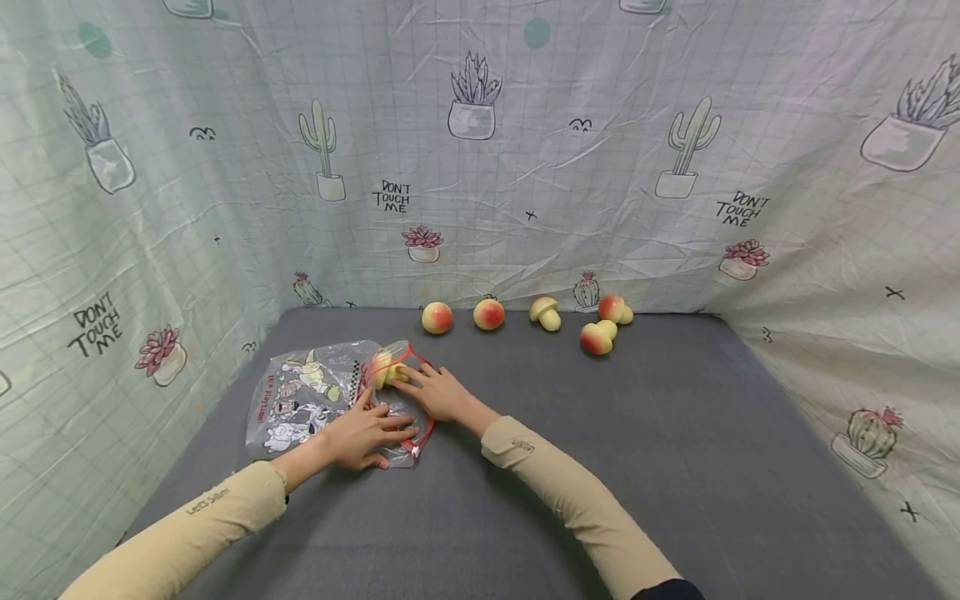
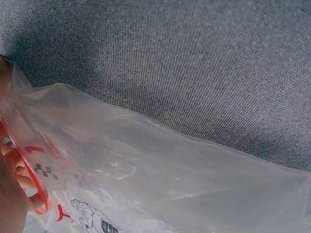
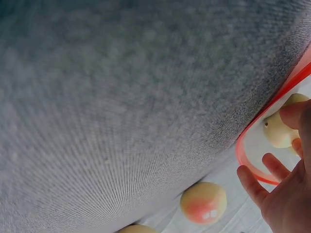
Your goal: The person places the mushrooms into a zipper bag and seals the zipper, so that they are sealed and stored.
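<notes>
Plastic bag (image 1: 300, 400) under spread left hand (image 1: 366, 436); right hand (image 1: 442, 395) (seemingly) pinching mushroom (image 3: 277, 133) inside

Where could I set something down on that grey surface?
Widest: grey fabric between beige right sleeve and patterned right curtain. Smaller: between both sleeves. Crowded: clear plastic bag, left grip and right grip at its mouth; rounded red-yellow pieces along the back.

We read "DON'T TOUCH ME" three times on the cloth (image 1: 480, 208) around the edges of the bench (image 1: 637, 450). We see "It's playtime!" on the bag (image 1: 300, 375) and "Let's" on the left sleeve (image 1: 213, 518).
</notes>
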`<action>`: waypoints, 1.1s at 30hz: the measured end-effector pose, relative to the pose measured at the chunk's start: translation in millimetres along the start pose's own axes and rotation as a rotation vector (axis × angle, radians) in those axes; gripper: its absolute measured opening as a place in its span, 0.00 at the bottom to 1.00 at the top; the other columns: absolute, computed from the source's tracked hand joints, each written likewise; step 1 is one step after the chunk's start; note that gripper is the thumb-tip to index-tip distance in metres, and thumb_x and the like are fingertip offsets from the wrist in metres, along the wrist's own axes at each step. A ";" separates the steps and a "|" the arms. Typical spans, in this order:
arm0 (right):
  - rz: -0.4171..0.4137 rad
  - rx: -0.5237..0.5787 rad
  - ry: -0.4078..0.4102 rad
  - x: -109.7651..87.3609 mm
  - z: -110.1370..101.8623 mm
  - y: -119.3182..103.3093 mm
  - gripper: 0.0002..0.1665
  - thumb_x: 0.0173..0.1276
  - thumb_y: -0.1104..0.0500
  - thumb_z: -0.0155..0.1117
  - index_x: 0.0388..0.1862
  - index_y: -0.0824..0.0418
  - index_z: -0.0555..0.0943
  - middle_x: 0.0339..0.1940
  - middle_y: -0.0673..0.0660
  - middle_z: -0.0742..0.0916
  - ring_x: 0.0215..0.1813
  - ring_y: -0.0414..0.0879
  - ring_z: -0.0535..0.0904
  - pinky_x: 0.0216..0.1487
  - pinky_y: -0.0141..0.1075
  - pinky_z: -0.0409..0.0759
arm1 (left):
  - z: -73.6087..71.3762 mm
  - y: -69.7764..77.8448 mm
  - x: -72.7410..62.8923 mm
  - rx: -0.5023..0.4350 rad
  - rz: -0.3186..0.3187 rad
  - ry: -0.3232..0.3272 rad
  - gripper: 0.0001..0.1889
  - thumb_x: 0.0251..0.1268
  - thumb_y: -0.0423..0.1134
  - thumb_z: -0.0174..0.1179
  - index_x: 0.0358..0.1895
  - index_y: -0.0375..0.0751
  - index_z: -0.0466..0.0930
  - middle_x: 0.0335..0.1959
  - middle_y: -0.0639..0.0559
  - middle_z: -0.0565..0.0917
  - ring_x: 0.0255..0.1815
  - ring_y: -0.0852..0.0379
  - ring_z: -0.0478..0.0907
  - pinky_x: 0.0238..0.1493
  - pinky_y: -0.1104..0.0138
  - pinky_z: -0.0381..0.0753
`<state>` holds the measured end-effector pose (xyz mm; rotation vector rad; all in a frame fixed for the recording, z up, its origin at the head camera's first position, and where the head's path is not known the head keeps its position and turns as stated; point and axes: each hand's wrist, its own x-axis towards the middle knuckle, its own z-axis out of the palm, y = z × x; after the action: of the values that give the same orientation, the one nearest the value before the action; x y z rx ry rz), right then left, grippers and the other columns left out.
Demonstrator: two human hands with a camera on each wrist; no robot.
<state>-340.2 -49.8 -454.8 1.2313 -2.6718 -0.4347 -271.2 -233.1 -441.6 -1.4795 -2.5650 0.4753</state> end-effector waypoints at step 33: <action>-0.067 0.137 0.234 -67.8 -17.7 48.1 0.29 0.66 0.57 0.51 0.66 0.48 0.62 0.66 0.46 0.67 0.59 0.44 0.67 0.46 0.39 0.72 | -3.4 3.1 0.4 0.015 -0.017 0.011 0.33 0.48 0.61 0.56 0.61 0.57 0.67 0.60 0.54 0.72 0.47 0.50 0.72 0.53 0.36 0.57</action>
<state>-326.0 28.2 -424.2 1.3215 -2.5021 -0.1092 -268.0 -230.7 -439.5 -1.4502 -2.5573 0.4823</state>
